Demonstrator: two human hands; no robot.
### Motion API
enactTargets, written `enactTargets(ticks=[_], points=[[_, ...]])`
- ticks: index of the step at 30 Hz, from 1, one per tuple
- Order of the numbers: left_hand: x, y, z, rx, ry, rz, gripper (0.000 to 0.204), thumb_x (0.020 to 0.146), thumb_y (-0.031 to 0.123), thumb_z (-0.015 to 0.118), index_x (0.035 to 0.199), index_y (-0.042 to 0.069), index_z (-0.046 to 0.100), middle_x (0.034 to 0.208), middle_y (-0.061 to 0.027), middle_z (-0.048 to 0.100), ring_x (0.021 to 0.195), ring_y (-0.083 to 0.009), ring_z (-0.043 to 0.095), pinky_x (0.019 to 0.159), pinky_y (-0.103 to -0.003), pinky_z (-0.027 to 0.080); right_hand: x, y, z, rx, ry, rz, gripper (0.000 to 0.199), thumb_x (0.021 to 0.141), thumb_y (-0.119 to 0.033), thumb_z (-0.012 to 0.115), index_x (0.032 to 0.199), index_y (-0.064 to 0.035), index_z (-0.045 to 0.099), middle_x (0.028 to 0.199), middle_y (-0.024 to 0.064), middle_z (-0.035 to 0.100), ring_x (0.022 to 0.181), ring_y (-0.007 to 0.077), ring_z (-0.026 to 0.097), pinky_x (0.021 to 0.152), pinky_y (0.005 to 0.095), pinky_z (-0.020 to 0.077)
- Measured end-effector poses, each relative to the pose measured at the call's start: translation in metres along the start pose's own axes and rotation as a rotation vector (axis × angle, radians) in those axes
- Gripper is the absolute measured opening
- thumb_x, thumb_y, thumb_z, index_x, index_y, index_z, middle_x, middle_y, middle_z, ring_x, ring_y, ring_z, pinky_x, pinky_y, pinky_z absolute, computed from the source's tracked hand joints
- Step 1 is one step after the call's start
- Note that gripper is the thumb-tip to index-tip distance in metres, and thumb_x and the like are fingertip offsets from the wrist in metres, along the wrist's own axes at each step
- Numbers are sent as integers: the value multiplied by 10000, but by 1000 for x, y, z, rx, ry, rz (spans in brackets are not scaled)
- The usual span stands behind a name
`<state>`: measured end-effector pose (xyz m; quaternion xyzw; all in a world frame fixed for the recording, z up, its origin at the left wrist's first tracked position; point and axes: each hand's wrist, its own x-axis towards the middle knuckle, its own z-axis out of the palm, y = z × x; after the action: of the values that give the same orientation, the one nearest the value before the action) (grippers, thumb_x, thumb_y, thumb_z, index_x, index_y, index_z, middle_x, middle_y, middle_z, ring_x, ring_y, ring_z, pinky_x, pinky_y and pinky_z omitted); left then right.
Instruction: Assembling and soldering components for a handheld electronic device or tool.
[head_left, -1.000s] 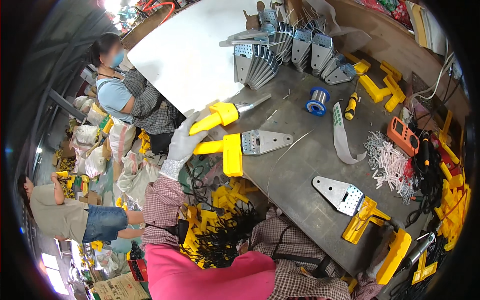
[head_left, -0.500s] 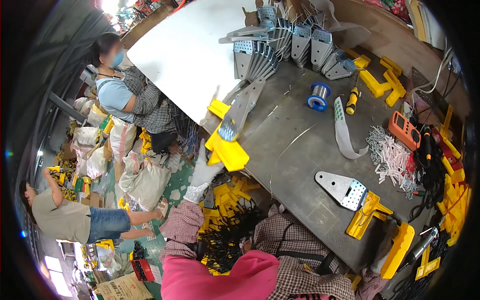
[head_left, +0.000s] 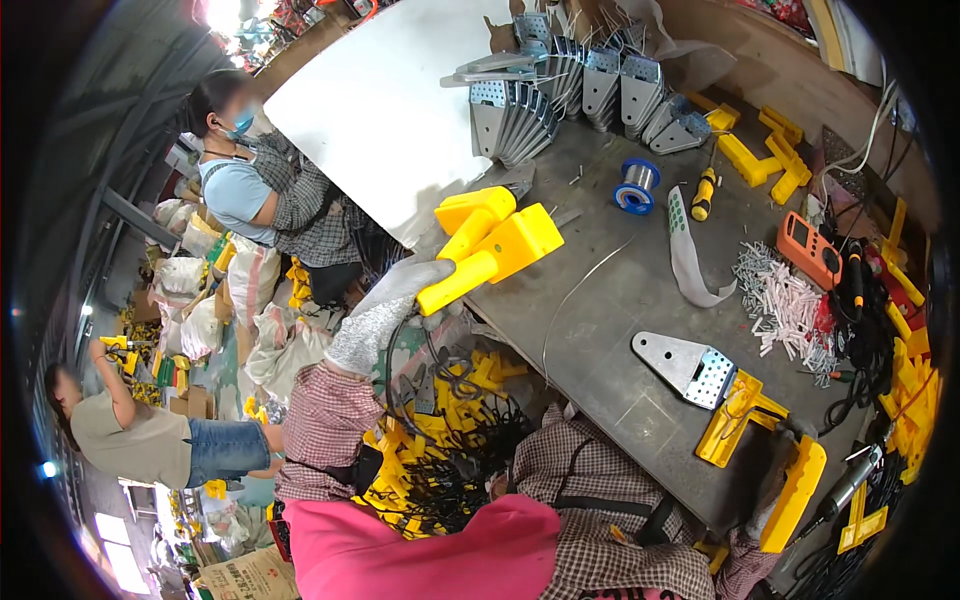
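Observation:
My gloved left hand point(head_left: 395, 292) is closed around yellow plastic handles point(head_left: 505, 250), raised over the table's near left edge. A grey metal plate point(head_left: 518, 180) shows behind them, and a black cable point(head_left: 388, 375) hangs below the hand. At the lower right, my gloved right hand point(head_left: 779, 468) holds a yellow handle shell point(head_left: 797, 492), which hides most of its fingers. Beside it on the table lies another yellow handle shell point(head_left: 728, 425) with wire inside, joined to a tapered metal plate point(head_left: 680, 368) with holes.
Stacked metal plates point(head_left: 510, 120) stand at the back. A solder spool point(head_left: 636, 188), a yellow screwdriver point(head_left: 704, 195), white-sleeved metal parts point(head_left: 775, 300) and an orange meter point(head_left: 810, 250) lie on the table. Yellow handles with black cables point(head_left: 450, 450) fill the space below its edge. Two people are at left.
My left hand has swung the yellow handles, turning them so the metal plate now points away behind them. The black cable has come into view. My right hand stays nearly still.

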<state>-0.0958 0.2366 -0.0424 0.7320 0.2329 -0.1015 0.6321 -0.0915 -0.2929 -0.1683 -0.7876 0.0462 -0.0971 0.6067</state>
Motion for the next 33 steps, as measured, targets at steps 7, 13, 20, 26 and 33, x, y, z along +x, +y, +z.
enactTargets(ticks=[7, 13, 20, 26, 33], points=[[-6, 5, 18, 65, 124, 81, 491, 946, 382, 588, 1254, 1, 572, 789, -44, 692, 539, -67, 592, 490, -174, 464, 1, 10, -3, -60, -21, -18, 195, 1029, -149, 541, 1173, -28, 587, 1117, 73, 578, 996, 152, 582, 930, 273, 465], [9, -1, 7, 110, 58, 4, 578, 936, 309, 609, 1386, -20, 457, 912, -94, 702, 689, -93, 653, 588, -194, 512, 2, 10, -3, -6, -26, -95, 199, 1026, -153, 547, 1175, -29, 590, 1081, 67, 576, 961, 147, 583, 909, 265, 467], [19, -56, -29, 615, 559, 326, 918, 856, 272, 732, 1561, 49, 188, 1131, -231, 652, 1026, -310, 659, 879, -369, 528, -10, -17, 2, -154, 24, -2, 318, 1046, -227, 514, 1286, -25, 562, 1095, 94, 634, 1020, 176, 610, 960, 290, 455], [41, -91, -29, 730, 804, 293, 940, 853, 309, 739, 1567, 106, 163, 1289, -319, 559, 1156, -429, 593, 949, -465, 476, -11, -38, 10, -124, 58, -16, 346, 1041, -247, 515, 1280, -1, 560, 1062, 100, 646, 995, 178, 622, 938, 307, 476], [19, -31, 55, 1372, 848, 769, 642, 819, 93, 695, 1416, 46, 464, 1395, -181, 504, 1283, -371, 465, 1046, -499, 379, 12, -47, -9, 705, 203, -118, 395, 977, -255, 600, 1283, -31, 489, 914, 57, 558, 899, 170, 544, 888, 348, 495]])
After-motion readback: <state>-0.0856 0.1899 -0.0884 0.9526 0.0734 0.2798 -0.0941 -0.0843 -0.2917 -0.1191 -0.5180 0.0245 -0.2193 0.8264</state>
